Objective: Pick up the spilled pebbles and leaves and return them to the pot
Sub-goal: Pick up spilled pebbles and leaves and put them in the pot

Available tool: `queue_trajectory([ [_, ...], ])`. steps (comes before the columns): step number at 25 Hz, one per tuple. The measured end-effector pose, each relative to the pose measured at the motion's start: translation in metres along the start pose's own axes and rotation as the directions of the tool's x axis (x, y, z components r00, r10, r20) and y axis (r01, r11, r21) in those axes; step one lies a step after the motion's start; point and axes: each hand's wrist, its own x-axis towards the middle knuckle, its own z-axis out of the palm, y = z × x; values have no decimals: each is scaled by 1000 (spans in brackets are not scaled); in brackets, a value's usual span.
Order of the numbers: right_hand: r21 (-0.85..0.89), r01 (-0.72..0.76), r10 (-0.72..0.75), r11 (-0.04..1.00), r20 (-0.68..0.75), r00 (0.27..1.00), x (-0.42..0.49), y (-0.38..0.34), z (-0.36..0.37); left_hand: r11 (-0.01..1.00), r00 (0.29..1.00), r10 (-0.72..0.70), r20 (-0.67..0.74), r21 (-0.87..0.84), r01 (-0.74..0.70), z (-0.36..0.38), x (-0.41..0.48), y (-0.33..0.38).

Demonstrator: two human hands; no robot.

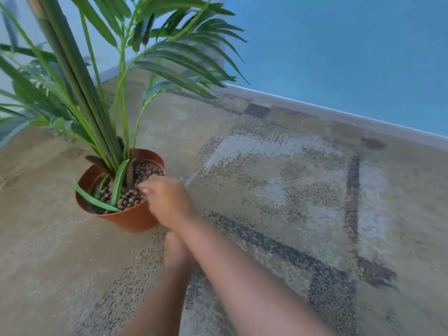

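Observation:
A terracotta pot point(131, 218) stands on the carpet at the left, filled with brown pebbles point(145, 170) around the stems of a tall green plant point(80, 76). Long green leaves point(97, 201) lie across the pebbles and over the near rim. My right hand point(167, 202) hovers over the pot's right rim with its fingers bunched and pointing down onto the pebbles; what they hold is hidden. My left hand point(175, 248) lies low on the carpet just in front of the pot, mostly covered by my right forearm, so its fingers do not show.
The patterned beige and grey carpet point(278, 190) stretches to the right. A white baseboard point(339, 117) and a blue wall point(339, 44) run along the back. Plant fronds hang over the left half of the view.

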Motion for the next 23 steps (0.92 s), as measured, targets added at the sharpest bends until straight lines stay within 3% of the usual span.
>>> queue_trajectory([
  [1,5,-148,148,989,-85,985,-23,23,-8,997,1000,-16,-20,72,17,-1,-1,1],
  [3,-108,-457,438,883,-164,884,-78,80,-31,980,999,-48,-2,191,48,-6,-7,11],
  [5,-232,-618,609,751,-117,784,-129,123,-55,979,996,-30,88,206,12,-4,-15,23],
  [7,-164,-688,689,707,-61,723,-154,145,-67,977,982,25,189,204,-65,9,-24,36],
  [9,14,-737,733,676,-120,670,-161,154,-75,952,944,159,290,207,-224,30,-27,55],
  [11,182,-779,798,600,-208,566,-164,162,-83,928,912,213,352,218,-301,55,-21,75],
  [14,311,-787,842,534,-287,458,-174,170,-86,868,871,181,457,342,-359,80,-14,96],
  [18,374,-767,848,521,-327,417,-177,169,-91,847,862,160,481,382,-370,82,-19,101],
  [20,400,-751,847,526,-320,423,-169,158,-97,927,905,235,354,197,-318,62,-23,107],
  [21,390,-743,838,543,-309,450,-160,148,-99,966,948,236,215,50,-252,43,-22,113],
  [22,369,-730,817,576,-292,497,-148,135,-101,972,975,220,8,-89,-219,17,-17,116],
  [23,331,-708,782,624,-267,563,-132,121,-100,961,945,214,-248,-122,-249,-14,-10,114],
])
